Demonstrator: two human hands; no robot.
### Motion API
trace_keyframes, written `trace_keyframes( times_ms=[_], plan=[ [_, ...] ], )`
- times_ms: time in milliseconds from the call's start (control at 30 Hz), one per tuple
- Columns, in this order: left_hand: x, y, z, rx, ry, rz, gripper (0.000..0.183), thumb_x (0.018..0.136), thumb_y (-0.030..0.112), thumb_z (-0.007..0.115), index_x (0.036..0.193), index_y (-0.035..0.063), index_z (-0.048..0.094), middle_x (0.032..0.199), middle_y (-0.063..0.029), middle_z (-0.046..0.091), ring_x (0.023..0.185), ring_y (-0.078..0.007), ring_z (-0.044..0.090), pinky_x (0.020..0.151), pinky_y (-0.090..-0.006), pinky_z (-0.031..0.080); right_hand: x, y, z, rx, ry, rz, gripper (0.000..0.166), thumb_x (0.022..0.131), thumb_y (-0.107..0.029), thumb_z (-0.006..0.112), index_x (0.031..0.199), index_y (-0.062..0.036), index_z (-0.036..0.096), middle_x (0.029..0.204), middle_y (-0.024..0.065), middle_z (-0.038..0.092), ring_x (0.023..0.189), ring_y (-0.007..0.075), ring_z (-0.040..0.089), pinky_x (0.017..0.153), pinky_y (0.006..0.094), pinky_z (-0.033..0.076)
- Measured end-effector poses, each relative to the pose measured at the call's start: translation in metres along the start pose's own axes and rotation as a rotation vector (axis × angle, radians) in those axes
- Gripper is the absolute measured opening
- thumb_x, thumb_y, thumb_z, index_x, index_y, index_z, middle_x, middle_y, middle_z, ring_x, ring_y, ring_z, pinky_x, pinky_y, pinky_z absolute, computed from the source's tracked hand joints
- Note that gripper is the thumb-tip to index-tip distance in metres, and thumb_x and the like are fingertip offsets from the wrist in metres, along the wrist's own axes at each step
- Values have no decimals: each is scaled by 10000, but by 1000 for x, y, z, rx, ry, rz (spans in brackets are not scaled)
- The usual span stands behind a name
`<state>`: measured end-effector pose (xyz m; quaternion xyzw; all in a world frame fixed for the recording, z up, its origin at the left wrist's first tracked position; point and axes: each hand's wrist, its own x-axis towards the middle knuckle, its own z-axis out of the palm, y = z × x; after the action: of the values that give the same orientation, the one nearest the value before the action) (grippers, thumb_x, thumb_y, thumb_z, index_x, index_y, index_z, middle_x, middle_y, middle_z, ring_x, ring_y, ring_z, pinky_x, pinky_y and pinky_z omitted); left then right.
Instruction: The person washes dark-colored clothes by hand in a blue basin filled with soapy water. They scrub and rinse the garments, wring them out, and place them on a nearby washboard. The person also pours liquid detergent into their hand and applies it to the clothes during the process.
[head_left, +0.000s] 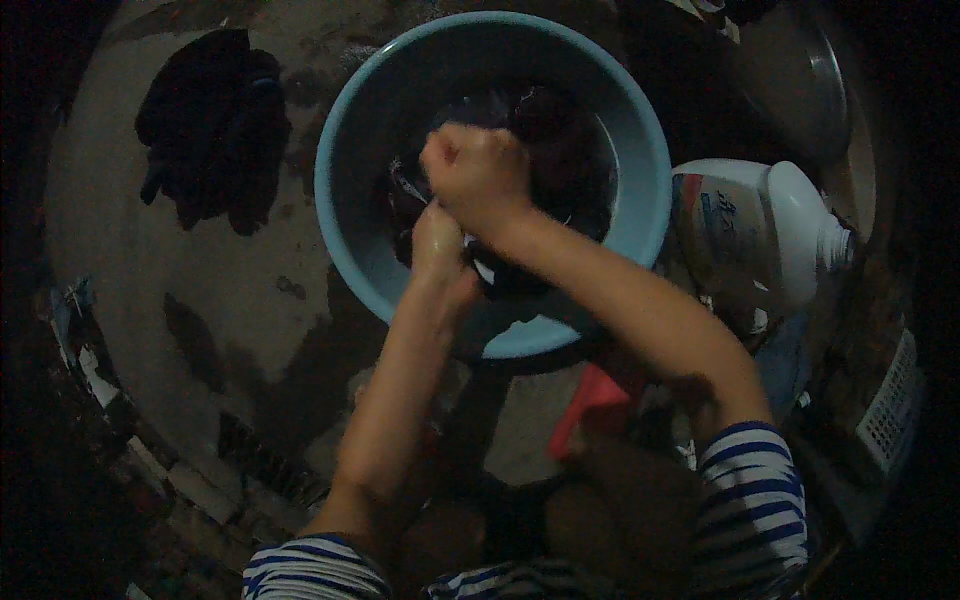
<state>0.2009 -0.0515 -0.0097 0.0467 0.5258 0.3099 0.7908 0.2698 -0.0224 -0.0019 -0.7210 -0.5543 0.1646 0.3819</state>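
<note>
A round light-blue plastic basin (651, 150) stands in front of me, with water and dark wet cloth (551, 127) inside. Over its middle, my right hand (480, 172) is clenched in a fist. My left hand (439, 244) is closed just below it, close against the right. Both appear to grip the dark cloth, which shows wet and shiny beside the left fingers. The part inside the fists is hidden, and the picture is dim and slightly blurred there.
A bundle of dark cloth (217, 131) lies on the concrete floor (247, 292) at left. Right of the basin, a large plastic jug (739, 225) with a label lies on its side. A perforated pale plastic item (889, 405) is at far right. Something red (596, 405) sits below the basin.
</note>
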Motion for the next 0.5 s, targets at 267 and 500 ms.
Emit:
trace_keyframes(
  times_ms=[267,500],
  plan=[
    [-12,1,31,17,208,-83,277,879,300,399,1034,96,504,931,-28,547,852,-166,529,750,-317,435,4,22,-7,7,-20,53,246,739,-206,527,550,-49,544,546,162,536,522,331,561,508,407,438],
    [-5,1,15,25,109,-40,248,885,273,375,1022,109,500,928,-26,532,847,-160,519,713,-317,435,-2,14,-7,51,-121,35,241,743,-240,484,591,-80,583,592,160,568,571,337,577,546,446,461]
  ],
)
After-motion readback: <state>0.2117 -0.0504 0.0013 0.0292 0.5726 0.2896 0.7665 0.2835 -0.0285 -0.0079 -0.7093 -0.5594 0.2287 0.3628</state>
